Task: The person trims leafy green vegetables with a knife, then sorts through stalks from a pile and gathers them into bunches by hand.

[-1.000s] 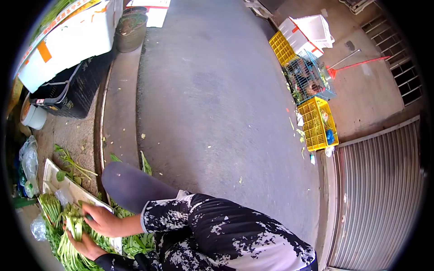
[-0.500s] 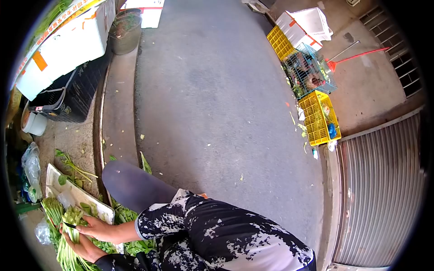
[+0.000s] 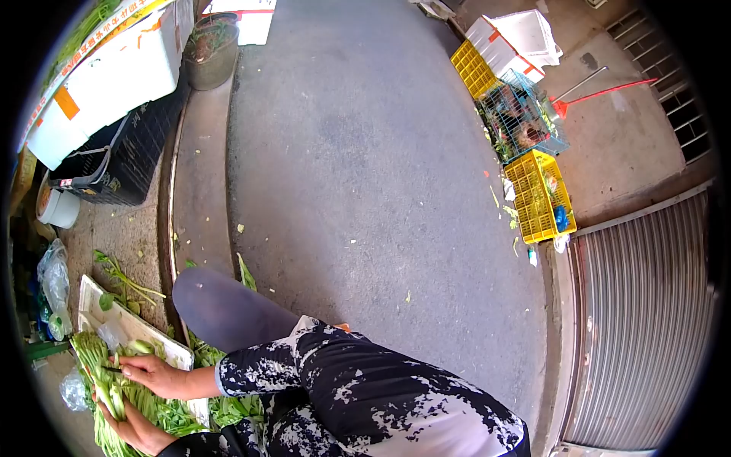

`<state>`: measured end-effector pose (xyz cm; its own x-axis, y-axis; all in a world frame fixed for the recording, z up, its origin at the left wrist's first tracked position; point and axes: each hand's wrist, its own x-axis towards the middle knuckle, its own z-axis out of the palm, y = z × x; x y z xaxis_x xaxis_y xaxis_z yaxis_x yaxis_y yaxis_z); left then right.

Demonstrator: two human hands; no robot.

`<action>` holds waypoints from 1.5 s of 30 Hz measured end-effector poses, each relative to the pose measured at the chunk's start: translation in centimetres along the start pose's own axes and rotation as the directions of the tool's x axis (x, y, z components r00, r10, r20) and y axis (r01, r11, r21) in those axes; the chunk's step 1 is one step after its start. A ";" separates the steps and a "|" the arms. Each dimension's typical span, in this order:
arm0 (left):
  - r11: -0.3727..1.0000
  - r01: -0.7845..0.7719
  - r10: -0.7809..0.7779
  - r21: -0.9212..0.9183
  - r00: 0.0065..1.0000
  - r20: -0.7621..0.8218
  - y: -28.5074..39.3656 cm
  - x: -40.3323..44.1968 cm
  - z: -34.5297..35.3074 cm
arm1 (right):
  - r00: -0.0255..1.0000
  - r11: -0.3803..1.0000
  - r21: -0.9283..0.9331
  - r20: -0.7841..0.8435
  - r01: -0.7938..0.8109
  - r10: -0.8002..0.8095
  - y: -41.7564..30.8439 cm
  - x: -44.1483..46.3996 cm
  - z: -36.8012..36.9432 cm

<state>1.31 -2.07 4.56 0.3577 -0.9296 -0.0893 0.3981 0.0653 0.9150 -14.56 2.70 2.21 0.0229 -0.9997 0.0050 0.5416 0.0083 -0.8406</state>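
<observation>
My right hand point(image 3: 158, 377) is closed around a small knife point(image 3: 111, 369), its dark blade pointing left across pale green stalks. Below it, my left hand point(image 3: 138, 431) is curled around a celery-like stalk point(image 3: 116, 402); some of its fingers are hidden behind the greens. A larger bunch of green stalks point(image 3: 91, 352) lies just left of the knife. Behind the hands, a white foam tray point(image 3: 177, 353) with a dirty rim holds some greens. More leafy greens point(image 3: 234, 411) lie beside my right forearm.
Loose leafy stems point(image 3: 126, 283) lie on the ledge beyond the tray. A black crate point(image 3: 141, 164), white foam boxes point(image 3: 114, 68) and a plant pot point(image 3: 212, 57) stand farther up on the left. Across the road are yellow crates point(image 3: 533, 202) and a wire cage point(image 3: 518, 114).
My right hand and the knife have moved slightly up and left. My left hand has moved a little down, so the two hands are farther apart.
</observation>
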 end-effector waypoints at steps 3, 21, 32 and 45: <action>0.832 0.166 -0.210 -0.530 0.977 -0.024 0.5 0.7 -0.8 | 0.910 0.886 0.322 -0.136 -0.333 0.391 2.1 -0.7 -2.4; 0.979 -0.117 0.120 0.168 0.993 -0.006 -0.1 -6.7 5.2 | 0.972 0.926 0.332 0.202 -0.182 0.118 -1.4 -0.3 -0.3; 0.956 0.017 -0.064 -0.292 0.986 -0.153 2.2 -7.1 6.5 | 0.997 0.977 0.212 -0.072 -0.012 0.028 6.3 -1.2 -3.9; 0.890 0.056 -0.071 -0.452 0.997 -0.015 0.1 -6.3 3.4 | 0.920 0.889 0.310 0.311 -0.335 0.238 0.0 0.2 -1.9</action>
<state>-3.79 2.59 6.59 0.3413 -0.9263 -0.1599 0.7567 0.1698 0.6313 -16.17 2.45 1.14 0.4116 -0.9109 -0.0272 0.7349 0.3494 -0.5812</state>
